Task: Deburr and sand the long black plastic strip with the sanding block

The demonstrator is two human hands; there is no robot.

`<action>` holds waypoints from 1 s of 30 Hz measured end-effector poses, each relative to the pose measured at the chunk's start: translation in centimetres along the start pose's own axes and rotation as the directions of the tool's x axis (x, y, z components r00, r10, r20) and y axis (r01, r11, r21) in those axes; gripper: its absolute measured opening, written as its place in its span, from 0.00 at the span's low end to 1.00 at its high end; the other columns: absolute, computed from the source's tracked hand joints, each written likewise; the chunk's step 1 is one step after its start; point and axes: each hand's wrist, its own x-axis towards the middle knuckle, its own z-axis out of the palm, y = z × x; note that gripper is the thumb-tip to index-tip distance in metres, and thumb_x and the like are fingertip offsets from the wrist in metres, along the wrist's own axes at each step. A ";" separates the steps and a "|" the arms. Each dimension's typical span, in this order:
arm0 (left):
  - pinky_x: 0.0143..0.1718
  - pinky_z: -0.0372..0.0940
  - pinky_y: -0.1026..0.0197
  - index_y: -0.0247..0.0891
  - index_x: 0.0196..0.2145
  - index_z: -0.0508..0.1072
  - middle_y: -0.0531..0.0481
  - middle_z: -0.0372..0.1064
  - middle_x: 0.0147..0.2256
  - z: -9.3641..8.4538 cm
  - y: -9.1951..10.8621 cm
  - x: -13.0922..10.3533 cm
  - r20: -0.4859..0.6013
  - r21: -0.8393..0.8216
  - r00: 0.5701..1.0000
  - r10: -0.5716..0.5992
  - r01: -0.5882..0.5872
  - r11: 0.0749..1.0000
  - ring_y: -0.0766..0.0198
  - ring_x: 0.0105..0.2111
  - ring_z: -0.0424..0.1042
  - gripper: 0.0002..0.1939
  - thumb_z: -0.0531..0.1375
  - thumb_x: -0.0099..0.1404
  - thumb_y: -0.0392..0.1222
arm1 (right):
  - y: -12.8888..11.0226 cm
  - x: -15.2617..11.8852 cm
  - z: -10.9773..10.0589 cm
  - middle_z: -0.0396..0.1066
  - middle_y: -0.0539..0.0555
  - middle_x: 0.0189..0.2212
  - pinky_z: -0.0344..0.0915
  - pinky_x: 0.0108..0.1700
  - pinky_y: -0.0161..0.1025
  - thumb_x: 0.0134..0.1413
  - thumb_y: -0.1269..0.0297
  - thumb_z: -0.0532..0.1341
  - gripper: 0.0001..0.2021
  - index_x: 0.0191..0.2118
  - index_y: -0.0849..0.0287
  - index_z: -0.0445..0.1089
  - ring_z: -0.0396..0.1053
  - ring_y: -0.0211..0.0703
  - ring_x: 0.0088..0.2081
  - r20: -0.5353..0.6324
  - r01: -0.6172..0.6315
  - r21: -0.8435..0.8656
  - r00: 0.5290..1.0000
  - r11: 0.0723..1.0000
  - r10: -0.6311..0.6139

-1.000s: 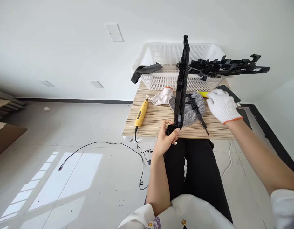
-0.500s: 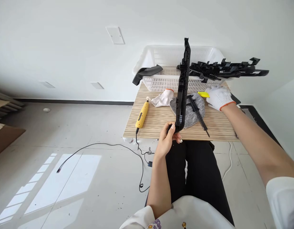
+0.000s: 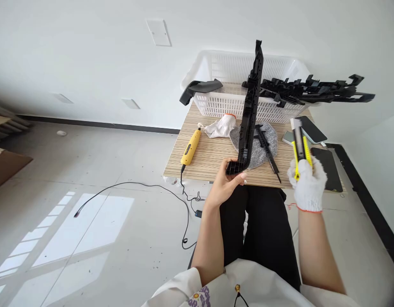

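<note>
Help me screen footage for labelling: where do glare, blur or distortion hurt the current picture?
Head view: window glare washes out the floor at left; the gloved right hand and yellow cutter look slightly blurred; the pale basket blends into the white wall; the slanting skirting suggests a wide lens.

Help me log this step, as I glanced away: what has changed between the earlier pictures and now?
The gloved right hand has taken hold of the yellow utility knife, lifted it off the table and brought it rightward and closer to the person. The bare left hand still holds the long black part. The caliper, yellow corded tool and loose glove stayed put.
</note>
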 end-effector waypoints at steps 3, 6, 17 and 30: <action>0.42 0.73 0.60 0.44 0.47 0.63 0.52 0.69 0.43 0.0 -0.1 0.1 -0.003 0.046 1.000 -0.002 0.002 0.999 0.69 0.33 0.74 0.23 0.68 0.59 0.47 | 1.0 -1.0 1.2 0.67 0.47 0.24 0.53 0.20 0.37 0.47 0.55 0.61 0.16 0.44 0.49 0.66 0.58 0.37 0.18 0.192 -0.055 0.178 0.981 0.982 0.020; 0.44 0.74 0.59 0.43 0.50 0.64 0.50 0.68 0.45 -0.2 -0.3 0.1 -0.012 0.065 1.000 0.008 -0.007 0.998 0.70 0.33 0.74 0.22 0.66 0.62 0.46 | 0.9 -0.7 1.1 0.63 0.44 0.17 0.54 0.20 0.38 0.40 0.59 0.67 0.16 0.40 0.51 0.71 0.55 0.38 0.16 0.414 -0.066 0.069 0.910 0.995 0.031; 0.35 0.72 0.63 0.42 0.46 0.64 0.50 0.64 0.43 -0.5 -0.3 0.3 0.017 0.118 0.999 0.036 -0.038 0.992 0.71 0.30 0.69 0.17 0.65 0.62 0.44 | 0.0 -0.4 0.8 0.67 0.46 0.19 0.63 0.24 0.41 0.40 0.56 0.71 0.15 0.38 0.49 0.75 0.63 0.41 0.20 0.429 0.014 -0.186 0.900 0.983 0.069; 0.31 0.74 0.64 0.42 0.47 0.62 0.54 0.65 0.37 -1.0 -1.7 0.7 0.030 0.126 0.997 0.066 -0.069 0.990 0.75 0.24 0.70 0.18 0.64 0.63 0.41 | 0.5 -0.8 1.5 0.70 0.47 0.21 0.62 0.22 0.36 0.39 0.57 0.73 0.17 0.39 0.52 0.77 0.63 0.37 0.20 0.427 0.025 -0.128 0.904 0.991 0.032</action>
